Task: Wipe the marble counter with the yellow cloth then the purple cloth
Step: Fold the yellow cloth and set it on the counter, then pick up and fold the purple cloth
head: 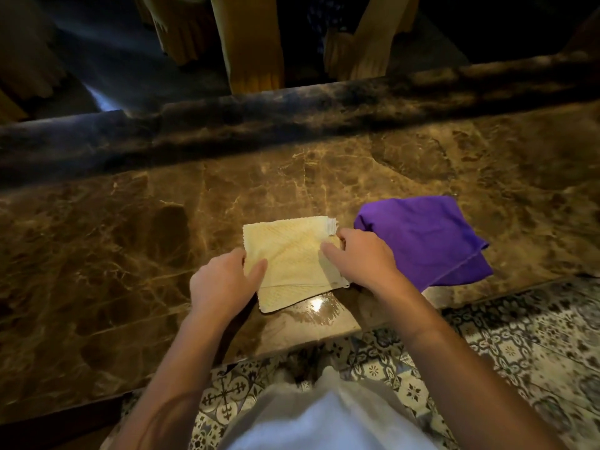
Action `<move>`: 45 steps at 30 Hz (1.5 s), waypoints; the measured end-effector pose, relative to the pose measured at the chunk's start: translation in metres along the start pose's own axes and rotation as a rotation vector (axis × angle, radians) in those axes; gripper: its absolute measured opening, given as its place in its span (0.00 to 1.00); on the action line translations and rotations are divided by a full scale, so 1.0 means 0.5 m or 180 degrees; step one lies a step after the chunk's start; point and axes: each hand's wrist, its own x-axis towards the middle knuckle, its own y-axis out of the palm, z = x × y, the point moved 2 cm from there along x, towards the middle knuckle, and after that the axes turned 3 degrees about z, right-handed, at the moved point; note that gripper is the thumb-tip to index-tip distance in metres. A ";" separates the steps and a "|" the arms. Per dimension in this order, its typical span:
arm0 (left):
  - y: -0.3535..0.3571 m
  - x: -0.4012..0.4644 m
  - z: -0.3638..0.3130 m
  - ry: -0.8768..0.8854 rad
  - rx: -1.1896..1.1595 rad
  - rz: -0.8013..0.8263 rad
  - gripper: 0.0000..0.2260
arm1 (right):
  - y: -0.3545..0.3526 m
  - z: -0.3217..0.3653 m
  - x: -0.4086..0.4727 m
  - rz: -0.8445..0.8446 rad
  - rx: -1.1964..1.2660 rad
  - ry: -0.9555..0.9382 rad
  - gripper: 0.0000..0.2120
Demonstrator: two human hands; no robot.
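Note:
A folded yellow cloth (pixel 292 254) lies flat on the brown marble counter (pixel 130 248) near its front edge. My left hand (pixel 220 280) grips the cloth's left edge, thumb on top. My right hand (pixel 360 258) pinches its right edge, fingers curled around it. A crumpled purple cloth (pixel 428 238) rests on the counter just to the right, touching neither hand, partly hidden behind my right wrist.
A raised dark marble ledge (pixel 292 105) runs along the counter's far side. Wooden chair legs (pixel 253 53) stand beyond it. Patterned floor tiles (pixel 519 336) show below the counter's front edge. A bright light reflection shines on the counter under the yellow cloth.

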 end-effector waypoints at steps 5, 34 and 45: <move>-0.041 0.008 -0.017 0.0433 -0.0049 -0.0592 0.32 | -0.063 -0.062 -0.072 0.0217 0.1063 -0.0399 0.24; 0.141 0.013 -0.529 -0.0056 -0.0504 -0.0287 0.29 | -0.164 -0.449 0.096 -0.0881 -0.0113 -0.0174 0.23; 0.114 -0.040 -0.572 -0.0724 -0.4385 0.0625 0.14 | -0.179 -0.464 0.089 0.0239 0.3662 -0.0513 0.04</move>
